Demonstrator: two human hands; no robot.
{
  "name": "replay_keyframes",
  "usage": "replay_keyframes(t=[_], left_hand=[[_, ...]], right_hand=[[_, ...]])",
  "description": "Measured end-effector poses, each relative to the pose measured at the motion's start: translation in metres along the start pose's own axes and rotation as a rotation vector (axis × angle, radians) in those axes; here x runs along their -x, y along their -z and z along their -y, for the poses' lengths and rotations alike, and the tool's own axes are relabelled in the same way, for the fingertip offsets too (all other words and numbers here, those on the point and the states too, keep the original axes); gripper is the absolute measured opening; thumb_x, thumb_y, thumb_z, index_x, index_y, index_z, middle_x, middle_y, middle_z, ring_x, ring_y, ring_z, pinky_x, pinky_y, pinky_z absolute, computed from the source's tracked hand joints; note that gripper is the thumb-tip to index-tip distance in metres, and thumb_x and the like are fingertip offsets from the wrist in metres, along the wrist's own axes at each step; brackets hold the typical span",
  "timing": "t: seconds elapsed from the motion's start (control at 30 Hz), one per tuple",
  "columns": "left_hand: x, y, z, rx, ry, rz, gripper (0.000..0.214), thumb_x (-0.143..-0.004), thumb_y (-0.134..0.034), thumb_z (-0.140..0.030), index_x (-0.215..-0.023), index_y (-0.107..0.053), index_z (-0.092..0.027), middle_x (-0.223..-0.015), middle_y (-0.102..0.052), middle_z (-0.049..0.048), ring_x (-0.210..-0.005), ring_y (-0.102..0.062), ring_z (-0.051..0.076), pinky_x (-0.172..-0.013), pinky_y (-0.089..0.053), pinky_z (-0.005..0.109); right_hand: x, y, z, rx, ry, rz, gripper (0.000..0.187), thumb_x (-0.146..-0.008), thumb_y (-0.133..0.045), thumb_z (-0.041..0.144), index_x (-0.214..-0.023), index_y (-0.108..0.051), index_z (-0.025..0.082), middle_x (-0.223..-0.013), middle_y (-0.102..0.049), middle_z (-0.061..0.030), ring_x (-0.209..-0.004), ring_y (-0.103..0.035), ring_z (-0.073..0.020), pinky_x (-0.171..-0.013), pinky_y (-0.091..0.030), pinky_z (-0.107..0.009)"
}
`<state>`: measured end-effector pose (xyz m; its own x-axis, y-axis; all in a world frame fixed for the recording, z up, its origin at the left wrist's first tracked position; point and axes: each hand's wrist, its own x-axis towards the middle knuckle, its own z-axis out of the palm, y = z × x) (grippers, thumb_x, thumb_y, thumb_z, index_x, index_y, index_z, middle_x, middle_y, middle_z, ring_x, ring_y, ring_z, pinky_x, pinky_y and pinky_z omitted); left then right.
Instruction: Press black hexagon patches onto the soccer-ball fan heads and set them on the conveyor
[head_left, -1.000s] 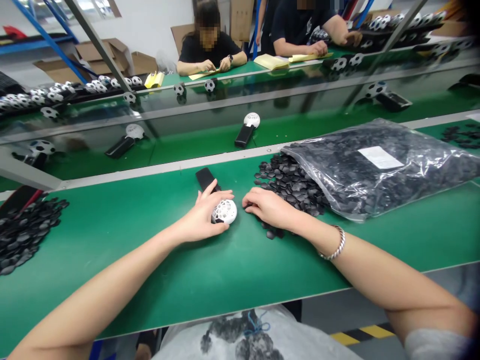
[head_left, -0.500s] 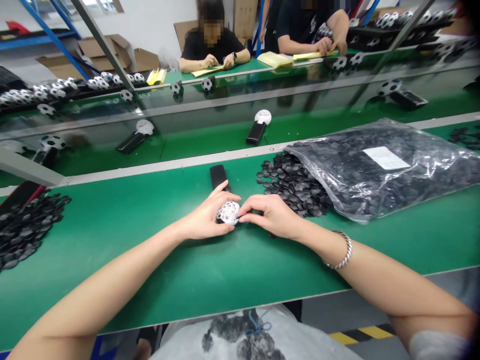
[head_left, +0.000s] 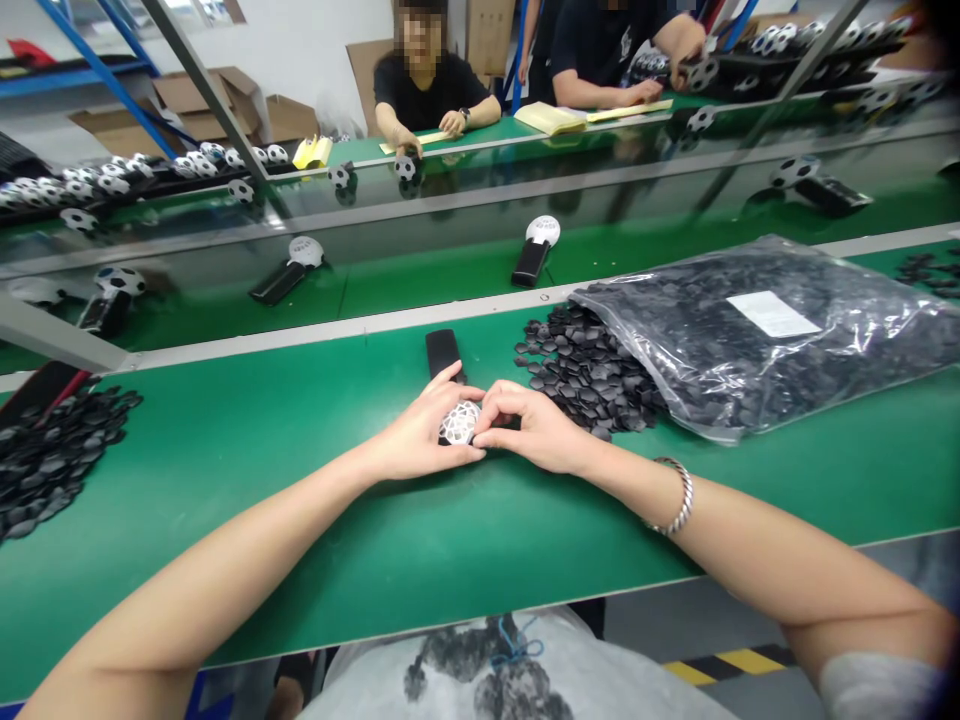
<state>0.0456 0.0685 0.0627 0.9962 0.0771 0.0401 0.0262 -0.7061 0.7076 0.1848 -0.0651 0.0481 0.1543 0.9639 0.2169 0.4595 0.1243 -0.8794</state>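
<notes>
A white openwork soccer-style ball (head_left: 459, 424) with dark gaps sits in my left hand (head_left: 416, 436), its thumb and fingers curved around the sides. Beyond my fingertips a flat black handle (head_left: 442, 350) sticks out; it seems to belong to the ball, but the join is hidden. My right hand (head_left: 534, 428) is pinched against the ball's right side. A small black piece at its fingertips is mostly covered. Just right of that hand lies a loose pile of black polygonal pieces (head_left: 581, 365).
A clear plastic bag (head_left: 810, 330) of black pieces lies at right, another pile (head_left: 52, 465) at left. Beyond a metal rail, a green conveyor (head_left: 405, 275) carries white balls on black handles (head_left: 530, 260). Two people work across the line, near rows of finished-looking soccer balls (head_left: 112, 180).
My right fingertips have moved slightly left, closer against the ball. The items on the conveyor have shifted right. Across the line, a person's hand now reaches a soccer ball.
</notes>
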Motion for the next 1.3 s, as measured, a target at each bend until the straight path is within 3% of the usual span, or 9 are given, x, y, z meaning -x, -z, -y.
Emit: replay_keyframes(t=[0.2,0.4,0.47,0.6,0.67,0.73,0.87,1.1,1.3], left_hand=[[-0.002,-0.002,-0.006,-0.01,-0.003,-0.017,0.047,-0.072,-0.062,-0.023,-0.115,-0.045,-0.02,-0.125,-0.049,0.0079,-0.136,-0.008,0.03,-0.108,-0.019,0.05],[-0.002,0.0,-0.007,-0.024,-0.005,0.011,0.048,-0.07,-0.058,-0.017,-0.115,-0.042,-0.019,-0.127,-0.045,0.0089,-0.135,-0.011,0.028,-0.108,-0.021,0.049],[-0.002,0.001,-0.006,-0.024,-0.004,0.025,0.052,-0.068,-0.059,-0.015,-0.116,-0.041,-0.018,-0.128,-0.044,0.0092,-0.135,-0.012,0.027,-0.108,-0.022,0.047],[0.001,-0.004,-0.005,-0.012,-0.032,0.017,0.048,-0.069,-0.065,-0.025,-0.112,-0.044,-0.021,-0.126,-0.045,0.0098,-0.135,-0.014,0.027,-0.107,-0.023,0.046],[0.003,-0.009,-0.004,-0.023,-0.008,-0.041,0.05,-0.067,-0.069,-0.038,-0.109,-0.047,-0.022,-0.128,-0.04,0.011,-0.133,-0.015,0.03,-0.106,-0.024,0.049],[0.006,-0.014,-0.004,-0.057,0.098,-0.133,0.06,-0.06,-0.073,-0.047,-0.109,-0.048,-0.022,-0.13,-0.031,0.0124,-0.131,-0.017,0.034,-0.104,-0.025,0.053],[0.012,-0.013,-0.005,-0.047,0.276,-0.214,0.064,-0.057,-0.074,-0.044,-0.112,-0.049,-0.024,-0.123,-0.028,0.0107,-0.123,-0.029,0.034,-0.101,-0.032,0.052],[0.017,0.006,-0.002,0.032,0.162,-0.033,0.057,-0.065,-0.06,-0.013,-0.119,-0.045,-0.026,-0.128,-0.035,0.0065,-0.122,-0.036,0.027,-0.103,-0.031,0.043],[0.013,0.002,0.004,0.03,0.128,-0.074,0.053,-0.067,-0.06,-0.018,-0.117,-0.044,-0.024,-0.12,-0.045,0.0052,-0.114,-0.043,0.024,-0.101,-0.033,0.038]], right_hand=[[-0.001,-0.003,-0.003,-0.029,-0.08,-0.012,0.014,-0.068,-0.069,0.019,-0.067,-0.056,0.015,-0.075,-0.044,0.0015,-0.064,-0.044,-0.0092,-0.061,-0.039,-0.023],[-0.006,-0.004,-0.002,-0.103,-0.18,0.032,0.022,-0.072,-0.064,0.028,-0.065,-0.046,0.016,-0.061,-0.045,0.0051,-0.055,-0.041,-0.0081,-0.053,-0.036,-0.021],[-0.012,0.008,-0.004,0.037,-0.186,-0.005,0.022,-0.076,-0.059,0.033,-0.066,-0.049,0.017,-0.06,-0.048,0.0037,-0.056,-0.043,-0.0094,-0.053,-0.037,-0.022],[-0.018,0.042,-0.02,0.704,-0.201,-0.248,0.017,-0.079,-0.058,0.034,-0.076,-0.058,0.017,-0.08,-0.059,-0.006,-0.076,-0.051,-0.0187,-0.065,-0.039,-0.03],[-0.018,0.052,-0.03,0.92,-0.252,-0.245,0.015,-0.078,-0.059,0.032,-0.079,-0.061,0.017,-0.085,-0.06,-0.0095,-0.083,-0.052,-0.0228,-0.067,-0.04,-0.032],[-0.016,0.057,-0.036,0.983,-0.273,-0.199,0.013,-0.079,-0.058,0.03,-0.08,-0.062,0.018,-0.085,-0.061,-0.0096,-0.083,-0.052,-0.0232,-0.066,-0.04,-0.032],[-0.013,0.054,-0.034,0.9,-0.235,-0.169,0.004,-0.077,-0.06,0.024,-0.076,-0.06,0.02,-0.08,-0.062,-0.0052,-0.078,-0.054,-0.0203,-0.061,-0.04,-0.029],[-0.008,0.037,-0.003,0.34,-0.05,-0.082,0.011,-0.08,-0.054,0.017,-0.09,-0.06,0.018,-0.085,-0.064,-0.0023,-0.072,-0.058,-0.0124,-0.067,-0.046,-0.025],[-0.002,0.027,0.005,0.246,0.149,0.0,0.012,-0.083,-0.053,0.017,-0.085,-0.064,0.018,-0.083,-0.062,-0.0034,-0.079,-0.057,-0.0131,-0.073,-0.046,-0.026]])
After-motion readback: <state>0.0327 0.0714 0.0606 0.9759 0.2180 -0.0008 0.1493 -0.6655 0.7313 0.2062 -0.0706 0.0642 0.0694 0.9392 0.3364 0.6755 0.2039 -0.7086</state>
